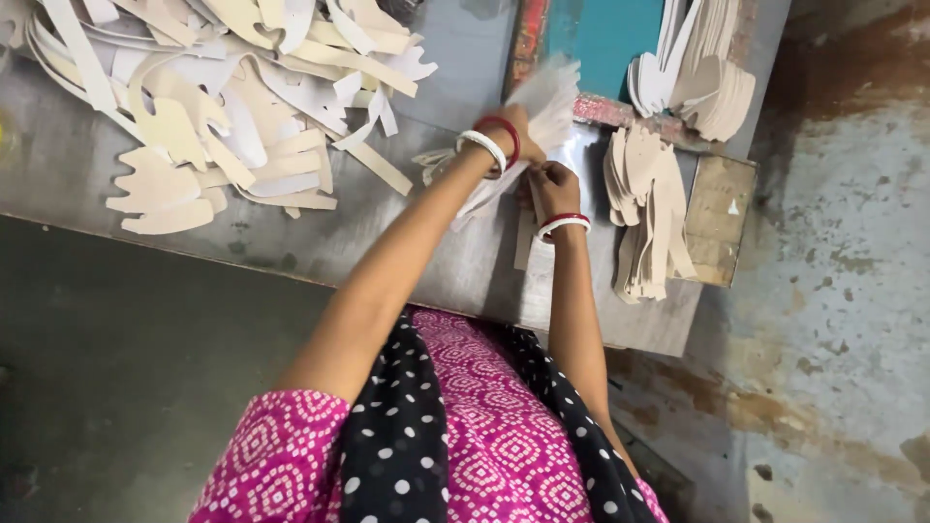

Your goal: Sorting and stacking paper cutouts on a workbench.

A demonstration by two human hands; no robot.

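heap of beige offcut strips and scraps (232, 107) upper left on grey metal table (320, 242) | stack of cut beige shapes (647, 208) near table's right end | second stack (702, 77) by teal panel (608, 39) | wooden block (719, 218) just beside first stack | stained concrete floor (843, 291) right

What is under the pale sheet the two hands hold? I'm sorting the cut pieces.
Under the pale sheet lies the grey metal table, with a cream strip poking out. Anything else beneath is covered.
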